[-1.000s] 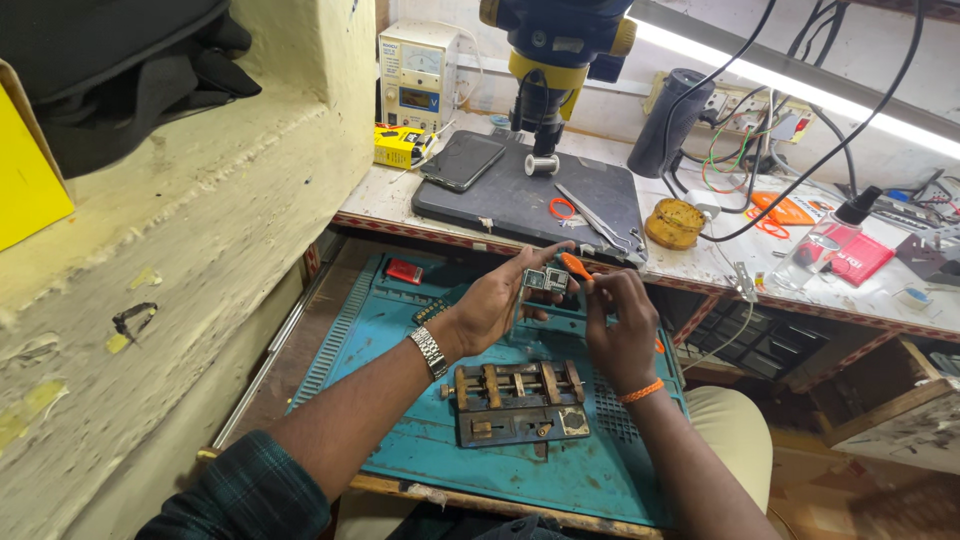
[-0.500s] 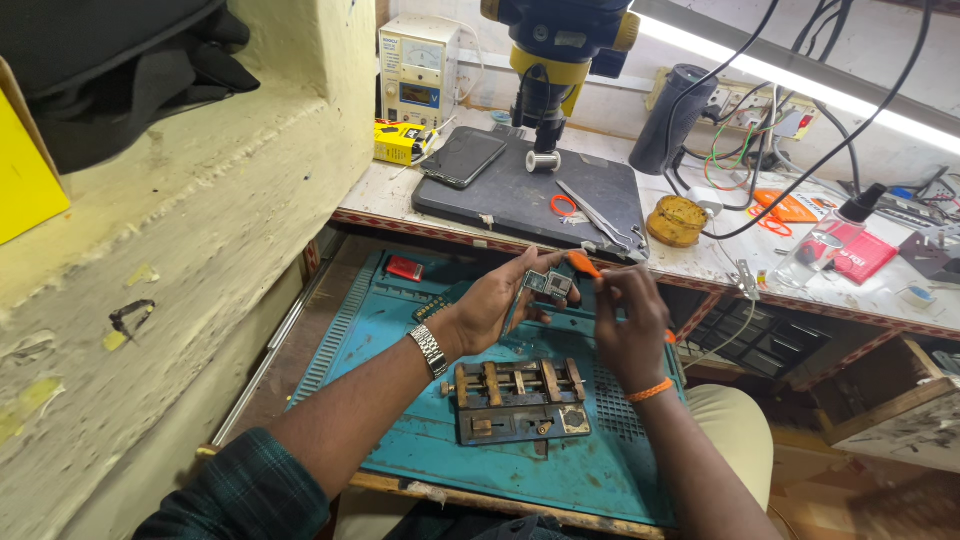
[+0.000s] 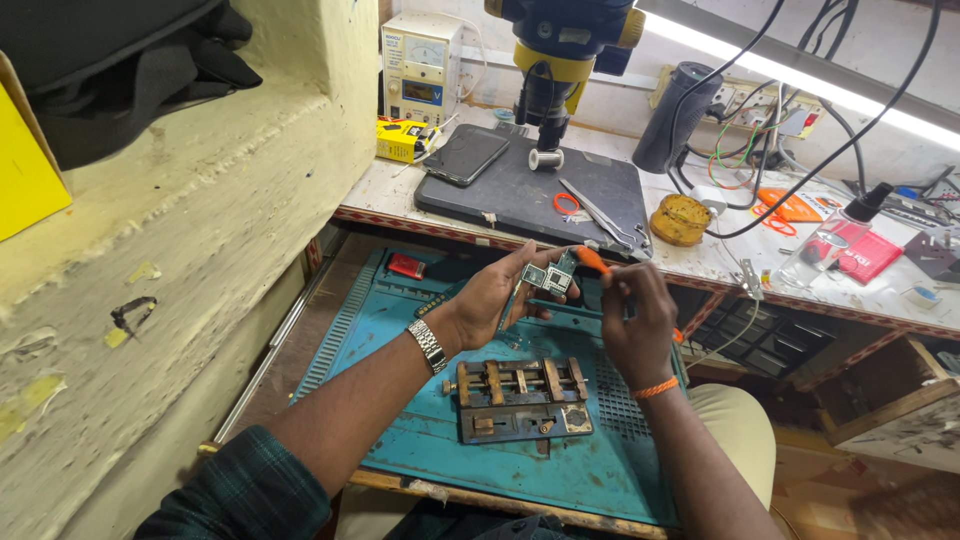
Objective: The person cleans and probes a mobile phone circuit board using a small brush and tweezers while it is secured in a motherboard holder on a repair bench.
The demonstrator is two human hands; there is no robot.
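Note:
My left hand (image 3: pixel 497 295) is raised over the teal work mat (image 3: pixel 420 440) and pinches a small green circuit board (image 3: pixel 549 276) between thumb and fingertips. My right hand (image 3: pixel 632 320) grips an orange-handled tool (image 3: pixel 592 260) whose tip meets the board's right edge. Below both hands a dark metal board-holder jig (image 3: pixel 520 398) lies on the mat.
Behind the mat a bench (image 3: pixel 400 190) carries a dark pad (image 3: pixel 530 190) with a phone (image 3: pixel 466 154), tweezers (image 3: pixel 598 212), a microscope (image 3: pixel 560 50), a power supply box (image 3: pixel 421 62), a round brass sponge (image 3: pixel 679 219) and cables. A pale wall ledge (image 3: pixel 180 200) runs on the left.
Both hands have lifted slightly and turned the board. The orange tool's tip stays against it.

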